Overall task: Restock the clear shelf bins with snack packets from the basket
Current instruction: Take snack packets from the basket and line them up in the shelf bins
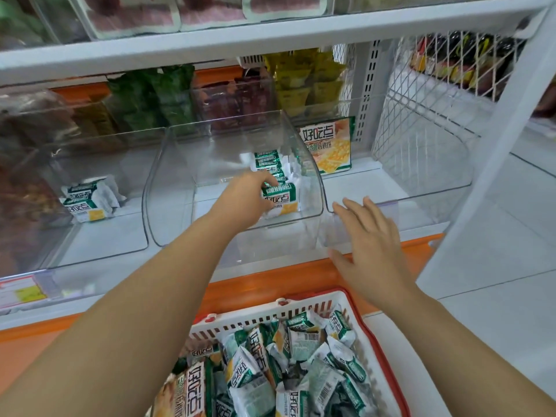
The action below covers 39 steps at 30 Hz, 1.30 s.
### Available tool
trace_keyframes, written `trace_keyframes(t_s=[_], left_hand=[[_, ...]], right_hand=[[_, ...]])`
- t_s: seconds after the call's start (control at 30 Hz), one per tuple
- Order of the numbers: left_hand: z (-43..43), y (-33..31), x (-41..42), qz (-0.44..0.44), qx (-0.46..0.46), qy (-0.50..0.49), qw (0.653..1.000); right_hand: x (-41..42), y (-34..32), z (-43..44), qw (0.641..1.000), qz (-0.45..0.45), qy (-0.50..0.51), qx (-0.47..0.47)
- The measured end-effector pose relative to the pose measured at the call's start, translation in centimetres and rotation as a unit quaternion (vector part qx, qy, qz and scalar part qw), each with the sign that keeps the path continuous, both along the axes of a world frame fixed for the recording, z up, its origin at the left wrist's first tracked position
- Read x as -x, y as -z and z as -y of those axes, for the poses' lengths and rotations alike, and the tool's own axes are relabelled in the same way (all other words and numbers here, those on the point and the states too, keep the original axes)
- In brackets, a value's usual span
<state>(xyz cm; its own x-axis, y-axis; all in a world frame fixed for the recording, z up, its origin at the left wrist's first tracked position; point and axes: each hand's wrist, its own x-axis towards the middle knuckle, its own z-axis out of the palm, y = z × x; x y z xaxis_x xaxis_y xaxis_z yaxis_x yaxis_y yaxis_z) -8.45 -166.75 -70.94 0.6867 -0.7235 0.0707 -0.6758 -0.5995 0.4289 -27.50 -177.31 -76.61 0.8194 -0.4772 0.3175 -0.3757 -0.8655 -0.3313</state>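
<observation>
On the lower shelf, the middle clear bin (180, 191) sits pulled forward of its neighbours, its front lip over the orange shelf edge (270, 284).

My left hand (243, 200) is inside this bin. Its fingers are curled over the top of the front packet in a row of snack packets (278, 188). The packets are green and white and stand on edge against the bin's right wall. The thumb is hidden, so I cannot confirm a full pinch.

My right hand (370, 245) is wide, with fingers straight and spread and the palm down, at the bin's front right corner. It holds nothing. I cannot tell whether it touches the plastic.

The basket (301, 308), white mesh with a red rim, is below the shelf and nearest to me. It is heaped with loose packets (270, 371) of the same green and white kind.

The left clear bin (99, 164) holds a small pile of matching packets (87, 200) at its back. I make out 2, possibly more.

A larger cracker pack (328, 145) stands upright just right of the middle bin, at the rear of the right clear bin (421, 188).

Bins behind hold green packs (150, 97), dark red packs (231, 100) and yellow packs (307, 82).

A price label (21, 291) is fixed to the shelf front at far left.
</observation>
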Motion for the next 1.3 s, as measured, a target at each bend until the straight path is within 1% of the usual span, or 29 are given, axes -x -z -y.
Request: trace_keyframes(t_s=[0.13, 0.27, 0.33, 0.43, 0.53, 0.67, 0.73, 0.8, 0.87, 0.93, 0.97, 1.03, 1.1, 1.13, 1.2, 1.23, 1.3], left_hand=[[1.7, 1.4, -1.3, 0.016, -0.043, 0.0, 0.999], [2.3, 2.2, -1.8, 0.022, -0.06, -0.024, 0.998], [2.5, 2.5, -2.0, 0.017, -0.079, -0.035, 0.996], [2.8, 2.5, -2.1, 0.032, -0.111, -0.046, 0.992], [2.9, 2.5, -2.0, 0.032, -0.121, -0.066, 0.99], [2.2, 1.9, -1.7, 0.002, -0.108, -0.078, 0.991], [1.4, 1.2, -1.1, 0.006, -0.083, -0.073, 0.994], [0.4, 0.8, 0.1, 0.041, -0.027, -0.055, 0.997], [-1.2, 0.9, 1.9, 0.083, 0.081, -0.022, 0.993], [-3.2, 1.4, 4.2, 0.122, 0.194, 0.032, 0.973], [-4.3, 2.0, 5.2, 0.136, 0.229, 0.06, 0.962], [-6.2, 4.1, 7.0, 0.13, 0.253, 0.095, 0.954], [-8.0, 7.1, 8.2, 0.094, 0.236, 0.105, 0.961], [-8.9, 8.7, 8.7, 0.073, 0.219, 0.106, 0.967], [-10.7, 12.2, 9.4, 0.037, 0.165, 0.104, 0.98], [-11.6, 13.8, 9.6, 0.026, 0.136, 0.098, 0.986], [-13.0, 16.0, 9.7, -0.005, 0.062, 0.077, 0.995]], right_hand=[[-0.1, 0.7, 0.1, 1.0, 0.004, 0.0, 0.021], [-0.3, 1.2, 0.1, 0.999, 0.006, 0.002, 0.034], [-0.4, 1.4, 0.2, 0.999, 0.011, 0.0, 0.034], [-0.4, 1.7, 0.3, 0.999, 0.025, 0.0, 0.038], [-0.4, 1.8, 0.3, 0.999, 0.022, 0.002, 0.048], [-0.3, 2.0, 0.5, 0.998, 0.022, -0.004, 0.056], [-0.2, 2.1, 0.4, 0.997, 0.035, -0.003, 0.07], [0.1, 2.2, -0.4, 0.995, 0.062, -0.003, 0.08], [0.6, 2.6, -1.5, 0.989, 0.113, -0.038, 0.093], [0.8, 3.4, -2.7, 0.981, 0.148, -0.093, 0.084], [0.9, 4.2, -3.0, 0.981, 0.144, -0.114, 0.065], [1.0, 5.9, -3.7, 0.984, 0.087, -0.15, 0.029], [1.3, 7.6, -4.4, 0.984, -0.039, -0.174, -0.005], [1.6, 8.4, -4.6, 0.976, -0.113, -0.184, -0.029], [2.2, 9.7, -4.8, 0.953, -0.226, -0.194, -0.048], [2.4, 10.2, -4.9, 0.94, -0.274, -0.199, -0.052], [2.5, 11.2, -4.9, 0.914, -0.341, -0.21, -0.069]])
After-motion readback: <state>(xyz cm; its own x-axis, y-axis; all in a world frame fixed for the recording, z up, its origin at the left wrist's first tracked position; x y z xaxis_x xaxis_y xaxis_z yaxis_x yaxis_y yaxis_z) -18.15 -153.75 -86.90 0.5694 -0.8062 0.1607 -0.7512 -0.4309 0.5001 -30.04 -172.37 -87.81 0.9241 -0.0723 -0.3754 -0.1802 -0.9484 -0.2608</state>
